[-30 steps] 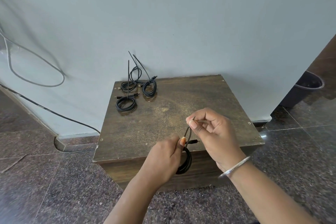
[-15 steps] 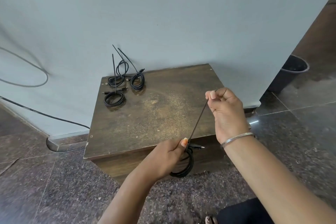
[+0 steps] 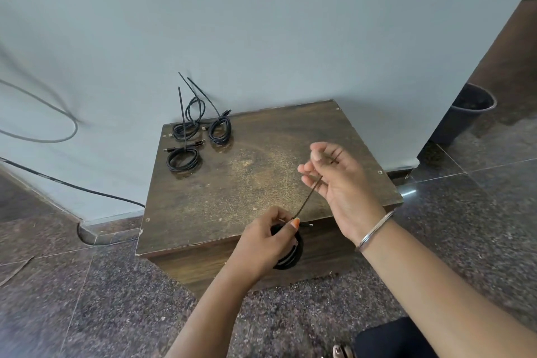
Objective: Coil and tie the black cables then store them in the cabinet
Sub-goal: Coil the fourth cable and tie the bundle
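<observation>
The left hand [image 3: 263,244] is gripping a black coil [image 3: 292,256] at the cabinet's [image 3: 261,171] 6 o'clock edge, thumb pressing where a tie [image 3: 309,197] is leaving the coil. The tie is running up toward 1 o'clock into the right hand [image 3: 338,186], whose fingers are spread with the palm facing the camera; the tie's tail is lying across them, and I cannot tell whether they are pinching it. Three tied coils [image 3: 197,139] are sitting at the top's 11 o'clock corner, ties sticking up against the wall [image 3: 261,23]. A bucket [image 3: 465,113] is standing at 2 o'clock.
</observation>
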A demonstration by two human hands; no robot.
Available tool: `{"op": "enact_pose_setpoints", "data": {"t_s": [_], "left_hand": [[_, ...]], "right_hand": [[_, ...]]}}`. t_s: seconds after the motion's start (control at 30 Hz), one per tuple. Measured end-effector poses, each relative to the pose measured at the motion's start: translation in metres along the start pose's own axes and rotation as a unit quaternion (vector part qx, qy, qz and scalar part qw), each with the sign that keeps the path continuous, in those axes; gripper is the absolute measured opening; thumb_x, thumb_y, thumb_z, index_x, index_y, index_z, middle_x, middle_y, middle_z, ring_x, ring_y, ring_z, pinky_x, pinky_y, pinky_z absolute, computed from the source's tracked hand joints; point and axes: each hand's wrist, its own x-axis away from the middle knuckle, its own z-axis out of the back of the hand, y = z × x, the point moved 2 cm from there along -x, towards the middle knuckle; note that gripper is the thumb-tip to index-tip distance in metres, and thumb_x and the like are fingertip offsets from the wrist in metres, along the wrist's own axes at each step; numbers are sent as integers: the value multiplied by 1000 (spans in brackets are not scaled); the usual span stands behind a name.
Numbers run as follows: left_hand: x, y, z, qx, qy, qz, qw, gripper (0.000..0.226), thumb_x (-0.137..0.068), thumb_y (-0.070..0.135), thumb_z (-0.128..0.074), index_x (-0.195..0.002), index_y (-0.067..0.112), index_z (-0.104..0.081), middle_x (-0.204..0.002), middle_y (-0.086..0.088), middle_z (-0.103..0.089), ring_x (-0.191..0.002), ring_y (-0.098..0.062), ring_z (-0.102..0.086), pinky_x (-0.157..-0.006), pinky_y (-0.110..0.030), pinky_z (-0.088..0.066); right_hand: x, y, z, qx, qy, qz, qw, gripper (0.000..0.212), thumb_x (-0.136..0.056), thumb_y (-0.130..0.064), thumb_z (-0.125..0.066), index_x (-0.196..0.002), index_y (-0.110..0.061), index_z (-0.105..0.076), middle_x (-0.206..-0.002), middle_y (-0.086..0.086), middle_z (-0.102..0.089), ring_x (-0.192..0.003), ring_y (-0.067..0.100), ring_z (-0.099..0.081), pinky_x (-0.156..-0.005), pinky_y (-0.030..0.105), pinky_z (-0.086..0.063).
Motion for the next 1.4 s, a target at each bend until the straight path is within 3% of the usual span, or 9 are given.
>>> {"op": "enact_pose_setpoints", "data": {"t_s": [0.07, 0.17, 0.3, 0.47, 0.63, 0.77, 0.87, 1.07, 1.4], "left_hand": [[-2, 1, 4, 45, 31, 9, 998, 9, -92, 28, -58, -88, 21, -59, -68, 2, -67, -64, -14, -59, -72, -39, -50], [-3, 1, 12, 66, 73, 4, 995, 2, -92, 27, -58, -90, 27, -58, -68, 0, -70, -65, -14, -61, -67, -35, -50], [-1, 2, 14, 86, 73, -8, 994, 8, -93, 26, -56, -91, 33, -59, -68, 0, -69, -54, -6, -52, -51, -19, -41], [-2, 1, 18, 95, 79, 1, 992, 5, -93, 23, -55, -91, 27, -58, -66, 2, -69, -49, -4, -49, -46, -16, -37], [-1, 2, 20, 42, 56, -20, 997, 6, -92, 27, -58, -86, 26, -56, -70, 2, -70, -47, -4, -55, -46, -23, -42], [-1, 7, 26, -63, 64, -73, 993, 14, -88, 29, -63, -78, 28, -53, -71, 5, -64, -49, -16, -56, -51, -34, -45], [-2, 10, 30, -43, 47, -69, 996, 16, -84, 26, -67, -74, 26, -55, -61, 10, -59, -50, -12, -47, -53, -30, -39], [2, 14, 29, 102, -32, -16, 994, 17, -86, 5, -66, -80, -3, -52, -62, -12, -49, -56, -20, -43, -54, -32, -37], [8, 15, 31, 173, -62, -9, 983, 14, -86, 2, -66, -82, -3, -53, -63, -15, -51, -54, -19, -49, -50, -26, -41]], "right_hand": [[3, 4, -4, 64, -37, 19, 997, 11, -87, -13, -64, -98, -14, -65, -81, 1, -66, -84, 14, -63, -77, 29, -52], [9, 11, -11, 182, -91, 46, 978, 9, -84, -11, -68, -93, -11, -68, -85, -2, -66, -81, 5, -60, -73, 22, -53], [10, 20, -16, 305, -110, 58, 944, 8, -81, -10, -71, -87, -5, -69, -82, 2, -67, -77, 11, -63, -79, 37, -55], [9, 25, -17, 322, -101, 60, 939, 7, -81, -12, -72, -84, -6, -71, -79, 2, -70, -79, 20, -66, -81, 45, -56], [7, 26, -14, 376, -82, 82, 919, 10, -79, -16, -74, -80, -6, -71, -80, -3, -72, -78, 12, -68, -77, 44, -56], [7, 25, -15, 432, -65, 131, 890, 7, -78, -19, -74, -76, -13, -71, -79, -5, -72, -77, 11, -67, -73, 43, -56], [7, 25, -17, 441, -36, 126, 888, 9, -78, -20, -74, -73, -14, -70, -76, -5, -71, -73, 12, -67, -70, 42, -56], [9, 35, -20, 422, 22, 68, 904, 12, -77, -16, -75, -69, -10, -67, -71, 3, -68, -71, 22, -65, -69, 44, -55], [11, 42, -21, 358, 16, -7, 934, 18, -78, -14, -75, -64, -15, -63, -73, 9, -69, -74, 25, -66, -70, 38, -54]]}}
